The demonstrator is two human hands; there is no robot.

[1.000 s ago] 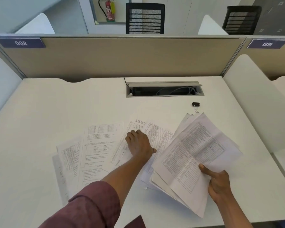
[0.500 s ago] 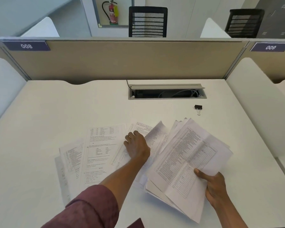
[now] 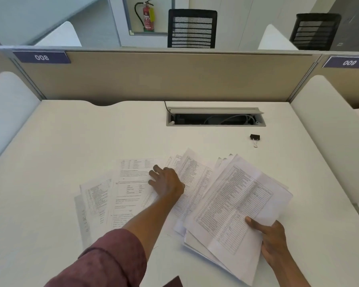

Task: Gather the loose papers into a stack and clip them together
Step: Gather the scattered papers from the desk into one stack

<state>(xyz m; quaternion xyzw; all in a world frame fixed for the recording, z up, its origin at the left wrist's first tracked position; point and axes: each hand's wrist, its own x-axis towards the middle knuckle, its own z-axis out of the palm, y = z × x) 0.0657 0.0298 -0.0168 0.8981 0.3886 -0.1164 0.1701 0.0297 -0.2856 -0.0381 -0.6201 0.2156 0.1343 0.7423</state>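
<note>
My right hand [image 3: 270, 243] grips a fanned stack of printed sheets [image 3: 234, 206] by its near right corner, held tilted just above the desk. My left hand [image 3: 166, 181] rests palm down on one printed sheet [image 3: 195, 179], whose far edge curls up beside the stack. More loose papers [image 3: 116, 193] lie spread flat to the left of that hand, overlapping one another. A black binder clip [image 3: 255, 137] sits alone on the desk, beyond the stack to the right.
The white desk [image 3: 71, 141] has an open cable tray [image 3: 215, 119] at the back centre. Beige partitions [image 3: 153, 79] close off the rear, and white side dividers [image 3: 327, 129] stand left and right. Black chairs [image 3: 192, 27] stand behind the partition.
My left hand has dragged a sheet rightward toward the held stack, and its far edge has lifted. The stack in my right hand has swung slightly left and lower.
</note>
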